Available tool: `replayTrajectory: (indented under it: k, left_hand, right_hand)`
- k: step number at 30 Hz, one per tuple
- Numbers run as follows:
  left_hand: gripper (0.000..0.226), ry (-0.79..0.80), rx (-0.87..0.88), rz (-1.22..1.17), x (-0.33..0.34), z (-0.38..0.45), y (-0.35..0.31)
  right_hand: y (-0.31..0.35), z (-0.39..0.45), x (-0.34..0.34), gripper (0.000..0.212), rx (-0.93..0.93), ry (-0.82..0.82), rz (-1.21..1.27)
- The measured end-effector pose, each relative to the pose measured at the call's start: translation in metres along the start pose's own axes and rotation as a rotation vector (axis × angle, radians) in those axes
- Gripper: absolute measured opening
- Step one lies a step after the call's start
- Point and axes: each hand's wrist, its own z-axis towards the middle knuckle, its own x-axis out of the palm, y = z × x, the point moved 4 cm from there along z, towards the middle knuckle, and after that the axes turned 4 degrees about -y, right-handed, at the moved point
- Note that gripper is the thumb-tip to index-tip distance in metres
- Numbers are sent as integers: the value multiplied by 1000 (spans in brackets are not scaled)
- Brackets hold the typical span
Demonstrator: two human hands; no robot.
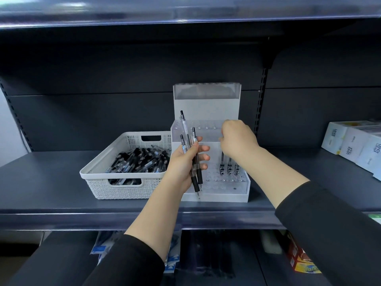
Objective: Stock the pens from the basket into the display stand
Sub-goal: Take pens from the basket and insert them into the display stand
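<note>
Dark grey metal store shelf (51, 182) at chest height carries the work. White perforated plastic basket (99, 168) sits left of centre on the shelf, holding a loose heap of clear-barrelled pens with black grips and clickers (140, 159). Touching or just beside its right side stands the tiered clear acrylic display stand with rows of round holes (243, 186), backed by a tall white panel with a frosted top. Three pens (228, 165) stand upright in holes on the lower tier, toward its right side, partly hidden by the forearm. Left hand (183, 164) is raised in front of the stand's left half, grip clenched round a small bundle of pens (190, 153), at least three, clickers up and tips down near the stand's front edge; the fingertips (204, 148) show past the barrels. Right hand (237, 139) hovers over the upper tier's edge above the standing pens, back of hand toward the camera, fingers curled down; cannot tell whether this grip holds anything. Both arms wear black sleeves (329, 223). White printed cartons (354, 143) sit at the shelf's far right. Packaged goods in blue, red and yellow (301, 259) fill the lower shelf, blurred.
</note>
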Motion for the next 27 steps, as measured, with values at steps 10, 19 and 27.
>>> replayTrajectory:
  k: [10, 19, 27]
  left_hand:
    - [14, 0, 5, 5, 1, 0, 0]
    - [15, -5, 6, 3, 1, 0, -1]
    - [18, -1, 13, 19, 0, 1, 2]
  right_hand:
    - [2, 1, 4, 33, 33, -80, 65]
    - [-5, -17, 14, 35, 11, -147, 104]
    - [-12, -31, 3, 40, -24, -178, 220]
